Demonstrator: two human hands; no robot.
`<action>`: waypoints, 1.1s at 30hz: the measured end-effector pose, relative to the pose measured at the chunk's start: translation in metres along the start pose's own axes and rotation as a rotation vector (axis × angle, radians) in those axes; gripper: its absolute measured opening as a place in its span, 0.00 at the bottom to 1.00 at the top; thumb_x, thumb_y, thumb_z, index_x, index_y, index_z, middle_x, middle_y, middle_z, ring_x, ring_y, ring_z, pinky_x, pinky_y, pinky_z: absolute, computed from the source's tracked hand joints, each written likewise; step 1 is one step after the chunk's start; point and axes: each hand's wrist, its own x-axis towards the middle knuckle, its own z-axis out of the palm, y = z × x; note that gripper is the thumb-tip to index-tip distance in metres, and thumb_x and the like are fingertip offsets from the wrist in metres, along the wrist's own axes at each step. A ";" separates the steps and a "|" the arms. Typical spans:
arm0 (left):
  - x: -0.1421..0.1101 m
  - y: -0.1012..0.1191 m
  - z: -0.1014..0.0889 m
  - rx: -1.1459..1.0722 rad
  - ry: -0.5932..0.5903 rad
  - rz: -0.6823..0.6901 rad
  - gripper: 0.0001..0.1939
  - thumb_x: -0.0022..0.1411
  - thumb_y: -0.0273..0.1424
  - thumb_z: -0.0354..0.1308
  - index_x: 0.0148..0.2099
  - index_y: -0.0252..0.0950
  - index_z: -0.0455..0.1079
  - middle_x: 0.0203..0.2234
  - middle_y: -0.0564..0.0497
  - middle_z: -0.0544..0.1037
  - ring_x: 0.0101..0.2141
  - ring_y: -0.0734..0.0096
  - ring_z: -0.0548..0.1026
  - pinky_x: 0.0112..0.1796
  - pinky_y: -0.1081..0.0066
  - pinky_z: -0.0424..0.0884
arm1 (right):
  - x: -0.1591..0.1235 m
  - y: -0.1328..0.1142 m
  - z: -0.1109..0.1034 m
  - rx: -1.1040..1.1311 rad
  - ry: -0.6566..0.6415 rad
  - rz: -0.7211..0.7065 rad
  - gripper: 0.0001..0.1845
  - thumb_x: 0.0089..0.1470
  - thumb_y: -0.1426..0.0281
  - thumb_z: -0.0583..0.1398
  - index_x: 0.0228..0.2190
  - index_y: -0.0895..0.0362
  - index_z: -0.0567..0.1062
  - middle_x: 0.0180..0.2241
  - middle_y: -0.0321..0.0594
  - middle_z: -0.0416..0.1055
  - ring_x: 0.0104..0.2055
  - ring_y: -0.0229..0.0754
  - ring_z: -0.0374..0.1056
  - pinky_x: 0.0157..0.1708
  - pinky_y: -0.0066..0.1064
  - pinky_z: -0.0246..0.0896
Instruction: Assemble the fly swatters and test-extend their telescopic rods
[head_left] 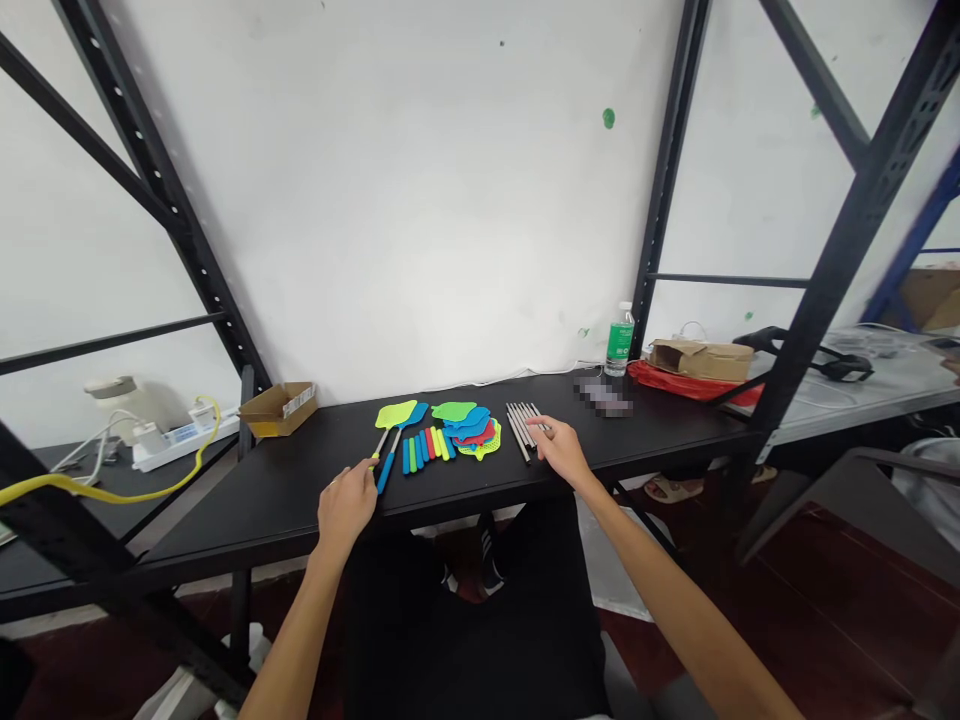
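Note:
On the black table (285,480) lie two assembled fly swatters (396,425), one yellow-green and one blue, with thin metal shafts and coloured grips. Beside them sit a row of coloured handle grips (427,446), a pile of swatter heads (469,425) in green, blue, red and yellow, and a bundle of metal rods (521,420). My left hand (346,503) rests at the table's front edge, fingers curled around the lower end of a swatter's handle. My right hand (561,448) reaches over the metal rods, fingertips touching them, fingers loosely bent.
A small open cardboard box (279,407) stands at the back left, a green-labelled water bottle (619,340) at the back right, next to a brown box on a red bag (701,362). Black shelf posts (840,250) flank the table. A yellow cable (112,490) runs at left.

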 end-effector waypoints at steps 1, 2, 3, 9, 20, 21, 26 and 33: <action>0.000 0.000 0.000 0.000 0.001 0.006 0.23 0.69 0.32 0.40 0.57 0.39 0.72 0.46 0.41 0.79 0.49 0.51 0.75 0.45 0.60 0.69 | 0.000 -0.001 0.001 -0.066 0.014 -0.003 0.19 0.58 0.59 0.53 0.37 0.58 0.79 0.14 0.33 0.66 0.19 0.39 0.64 0.27 0.28 0.56; 0.000 0.000 0.000 -0.011 0.006 0.011 0.23 0.68 0.32 0.40 0.56 0.39 0.72 0.47 0.42 0.79 0.49 0.51 0.75 0.45 0.60 0.70 | -0.001 -0.003 0.002 -0.141 0.029 -0.005 0.18 0.58 0.60 0.53 0.33 0.57 0.79 0.15 0.35 0.67 0.20 0.39 0.65 0.28 0.28 0.56; 0.000 0.002 0.000 -0.025 0.017 0.019 0.22 0.68 0.32 0.41 0.55 0.39 0.73 0.48 0.42 0.79 0.49 0.52 0.75 0.45 0.60 0.70 | -0.001 -0.004 0.003 -0.220 0.040 -0.005 0.17 0.57 0.60 0.54 0.31 0.56 0.79 0.16 0.36 0.68 0.21 0.40 0.66 0.29 0.28 0.56; -0.006 0.030 0.001 -0.045 0.209 0.176 0.19 0.66 0.34 0.47 0.53 0.37 0.74 0.54 0.42 0.74 0.54 0.54 0.71 0.54 0.59 0.65 | -0.006 -0.012 0.011 -0.601 0.005 0.081 0.12 0.53 0.60 0.60 0.28 0.52 0.80 0.25 0.42 0.75 0.31 0.46 0.71 0.30 0.30 0.54; -0.018 0.064 0.021 -0.095 0.214 0.269 0.16 0.66 0.32 0.51 0.52 0.38 0.74 0.50 0.44 0.78 0.51 0.54 0.73 0.57 0.55 0.60 | -0.007 -0.020 0.007 -0.658 -0.107 0.112 0.09 0.46 0.64 0.64 0.19 0.54 0.77 0.24 0.46 0.73 0.30 0.49 0.70 0.29 0.32 0.53; -0.018 0.065 0.020 -0.101 0.226 0.258 0.16 0.66 0.32 0.51 0.52 0.37 0.73 0.49 0.44 0.78 0.49 0.54 0.74 0.56 0.55 0.61 | -0.006 -0.020 0.006 -0.630 -0.120 0.122 0.10 0.46 0.65 0.64 0.17 0.54 0.76 0.22 0.45 0.71 0.29 0.48 0.70 0.28 0.32 0.52; -0.015 0.064 0.019 -0.143 0.256 0.240 0.16 0.64 0.30 0.51 0.51 0.37 0.74 0.46 0.43 0.77 0.43 0.55 0.75 0.47 0.59 0.68 | 0.004 -0.010 -0.002 -0.186 -0.188 0.252 0.15 0.47 0.63 0.63 0.15 0.57 0.72 0.13 0.36 0.60 0.18 0.36 0.58 0.20 0.27 0.43; -0.009 0.045 0.023 -0.293 0.238 0.225 0.14 0.64 0.33 0.55 0.50 0.39 0.73 0.46 0.46 0.75 0.39 0.61 0.77 0.38 0.66 0.71 | 0.010 -0.006 -0.010 0.681 -0.238 0.430 0.19 0.48 0.56 0.65 0.25 0.59 0.70 0.18 0.31 0.62 0.15 0.27 0.47 0.14 0.22 0.37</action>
